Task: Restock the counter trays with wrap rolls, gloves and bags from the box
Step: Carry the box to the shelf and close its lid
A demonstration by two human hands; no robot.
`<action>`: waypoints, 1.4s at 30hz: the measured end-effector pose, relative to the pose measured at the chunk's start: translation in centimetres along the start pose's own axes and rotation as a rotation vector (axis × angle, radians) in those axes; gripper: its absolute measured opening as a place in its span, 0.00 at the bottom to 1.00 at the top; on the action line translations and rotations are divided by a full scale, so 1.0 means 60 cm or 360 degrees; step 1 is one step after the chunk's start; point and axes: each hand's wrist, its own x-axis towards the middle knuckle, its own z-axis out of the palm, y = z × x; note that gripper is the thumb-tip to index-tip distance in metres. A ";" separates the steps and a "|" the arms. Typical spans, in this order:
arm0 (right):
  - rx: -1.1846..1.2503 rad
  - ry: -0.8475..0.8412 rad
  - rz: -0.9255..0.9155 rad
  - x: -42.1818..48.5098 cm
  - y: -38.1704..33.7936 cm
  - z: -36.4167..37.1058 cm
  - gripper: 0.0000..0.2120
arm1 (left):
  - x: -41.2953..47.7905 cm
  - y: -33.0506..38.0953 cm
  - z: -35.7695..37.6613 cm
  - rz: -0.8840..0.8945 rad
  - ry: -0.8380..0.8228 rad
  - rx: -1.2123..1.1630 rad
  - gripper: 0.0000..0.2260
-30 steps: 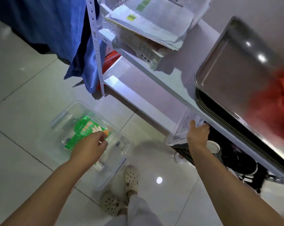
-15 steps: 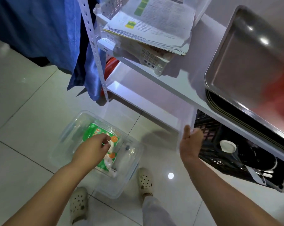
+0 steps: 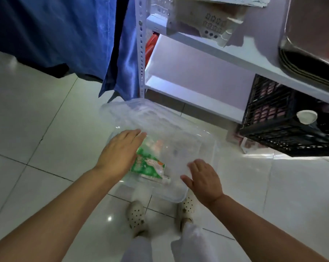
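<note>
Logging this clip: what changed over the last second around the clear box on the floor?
The right hand brought the clear lid from the shelf down over the box. The left hand rose from the green packet onto the lid. Box and packet stayed put.

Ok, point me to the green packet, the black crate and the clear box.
green packet (image 3: pixel 147 165), head view, on its printed front.
black crate (image 3: pixel 269 114), head view, on its slatted side wall.
clear box (image 3: pixel 178 200), head view, on its near rim corner.
</note>
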 end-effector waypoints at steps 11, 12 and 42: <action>-0.0096 -0.0286 -0.0472 -0.066 0.045 0.210 0.16 | -0.063 -0.007 0.236 0.0200 -0.0483 0.0286 0.19; -0.0041 -0.0291 -0.0451 -0.076 0.051 0.226 0.15 | -0.067 -0.006 0.259 0.0214 -0.0497 0.0332 0.20; 0.1493 0.0170 0.1779 -0.031 0.249 0.452 0.15 | -0.073 -0.003 0.552 0.0134 -0.0159 0.0275 0.27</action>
